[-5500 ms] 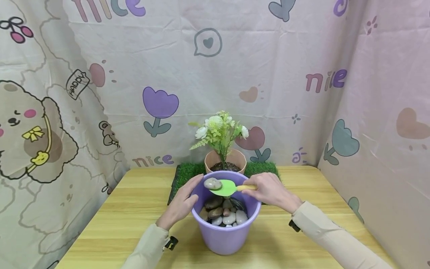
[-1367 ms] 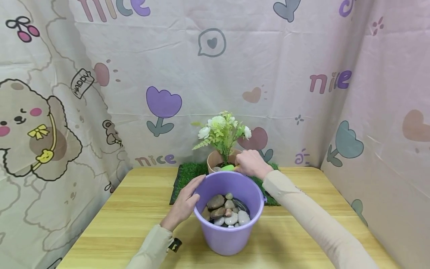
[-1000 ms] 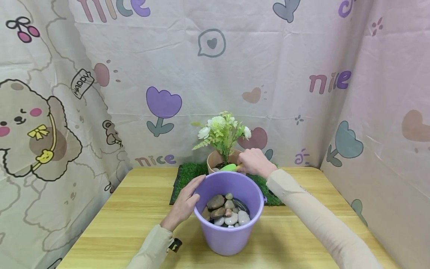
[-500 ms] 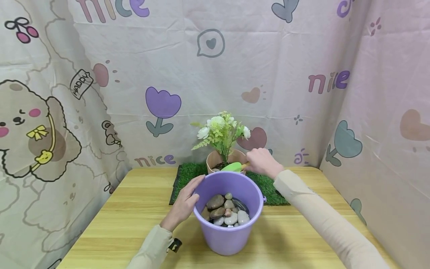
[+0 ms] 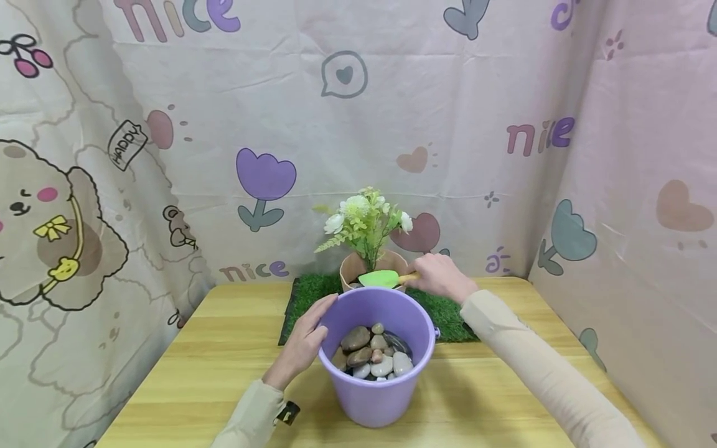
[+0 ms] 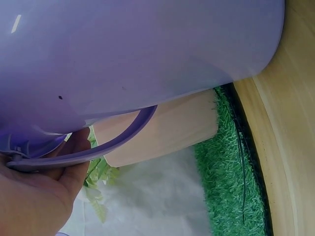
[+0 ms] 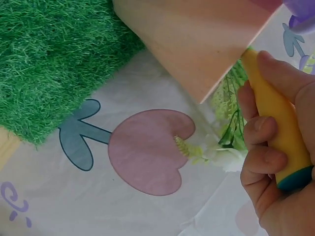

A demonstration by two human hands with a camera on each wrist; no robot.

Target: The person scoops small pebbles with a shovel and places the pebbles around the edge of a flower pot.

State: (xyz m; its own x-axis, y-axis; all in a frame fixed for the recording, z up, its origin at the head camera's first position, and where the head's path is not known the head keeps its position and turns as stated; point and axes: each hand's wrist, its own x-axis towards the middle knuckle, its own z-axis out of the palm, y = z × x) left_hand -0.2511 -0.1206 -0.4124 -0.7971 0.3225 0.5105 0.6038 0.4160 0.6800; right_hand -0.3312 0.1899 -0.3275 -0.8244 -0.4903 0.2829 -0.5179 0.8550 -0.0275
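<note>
My right hand (image 5: 439, 275) grips the yellow handle of a small green trowel (image 5: 379, 278). The trowel's blade, bare on top, is over the front of a peach flower pot (image 5: 347, 266). In the right wrist view my fingers wrap round the trowel handle (image 7: 275, 113). White flowers with green leaves (image 5: 358, 214) stand in the pot. My left hand (image 5: 297, 345) rests against the left rim of a purple bucket (image 5: 378, 398), its fingers fairly straight. The left wrist view shows the bucket's handle (image 6: 123, 137) crossing over those fingers. Several smooth stones (image 5: 382, 365) lie inside the bucket.
The pot stands on a green artificial grass mat (image 5: 445, 316) at the back of the wooden table (image 5: 224, 348). The bucket stands in front of it and hides the pot's lower part. Printed cloth (image 5: 358, 124) hangs behind and at both sides.
Earlier, the trowel carried a grey stone over the bucket. It moved to the pot, where the stone came off; since then the blade has lifted a little. The left hand stays at the bucket's rim.
</note>
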